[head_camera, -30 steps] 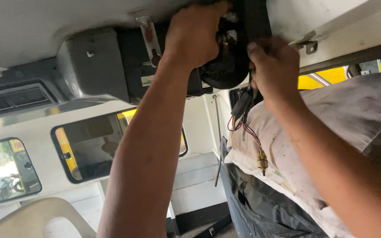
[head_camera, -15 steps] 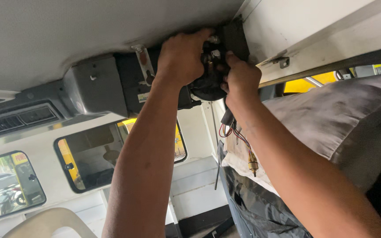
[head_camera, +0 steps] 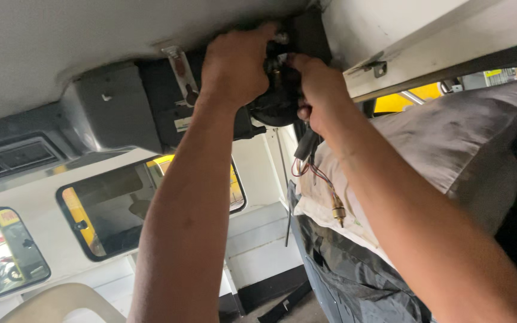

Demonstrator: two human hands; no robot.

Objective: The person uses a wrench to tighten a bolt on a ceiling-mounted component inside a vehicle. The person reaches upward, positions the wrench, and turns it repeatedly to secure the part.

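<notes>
both hands are raised to the vehicle ceiling. the left hand [head_camera: 234, 66] has its fingers wrapped around the round black part [head_camera: 277, 106] to support it under the roof, while the right hand [head_camera: 313, 90] pinches it from the side above the hanging wires [head_camera: 318, 174].

Both forearms bare up to the frame edge, no sleeves, no gloves. Left hand [head_camera: 234, 66] & right hand [head_camera: 317, 87]: no rings, watch or wristbands seen. Slight hair on forearms, left esp. Fingers mostly hidden behind knuckles; nails can't be made out. Rest of body out of frame.
</notes>
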